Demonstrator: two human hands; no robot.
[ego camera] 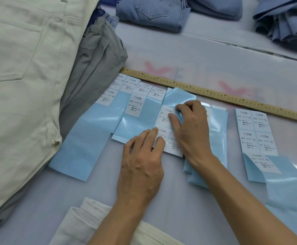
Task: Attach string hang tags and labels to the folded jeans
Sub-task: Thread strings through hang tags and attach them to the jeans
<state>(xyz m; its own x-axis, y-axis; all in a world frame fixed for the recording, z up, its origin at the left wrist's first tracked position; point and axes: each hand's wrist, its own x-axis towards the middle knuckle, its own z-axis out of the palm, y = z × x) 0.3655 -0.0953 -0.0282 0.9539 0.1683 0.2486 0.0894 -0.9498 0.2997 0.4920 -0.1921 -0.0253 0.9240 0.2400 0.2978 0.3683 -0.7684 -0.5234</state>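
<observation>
At the far left a stack of folded cream and grey jeans (38, 85) lies on the pale covered bench (197, 200), untagged as far as can be seen; another cream folded pair (84, 225) sits at the near edge. Beside the stack lie glossy blue backing strips carrying white printed size labels (135, 106), each headed "1103#", reading XS, then S.

The left hand (140, 165) rests with straight fingers pressing an "L" label sheet (163, 137) flat. The right hand (190, 124) pinches the edge of the label above it, its size letter hidden. This looks like the peeling step: next, lift that sticker cleanly without tearing or curling it, then carry it to a pair of jeans.

Further right lie XL labels (255, 128), beneath a long yellow wooden ruler (215, 94). Folded blue jeans (153, 13) lie beyond. No string hang tags are visible.
</observation>
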